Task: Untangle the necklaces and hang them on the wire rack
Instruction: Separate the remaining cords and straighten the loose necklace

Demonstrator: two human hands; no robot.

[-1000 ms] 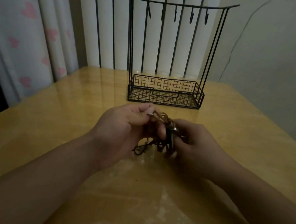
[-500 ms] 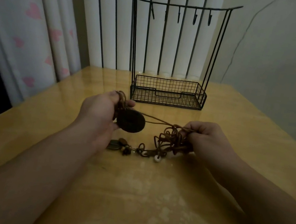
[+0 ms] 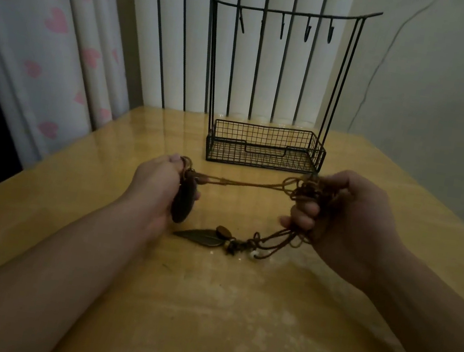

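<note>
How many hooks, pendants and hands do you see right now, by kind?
Hooks on the wire rack top bar: 5, first at
Pendants: 2, a dark oval pendant and a leaf pendant
Hands: 2, left hand and right hand, both gripping the tangled cords
Total: 9

How many necklaces are bundled in the knot of brown cords [image 3: 309,192] cannot be told, since the strands are covered by the fingers of the right hand [image 3: 348,217]. The dark oval pendant [image 3: 183,200] is partly hidden behind the left hand [image 3: 157,185]. Both forearms are cut off by the bottom edge. The table [image 3: 205,307] is cut off there as well.
</note>
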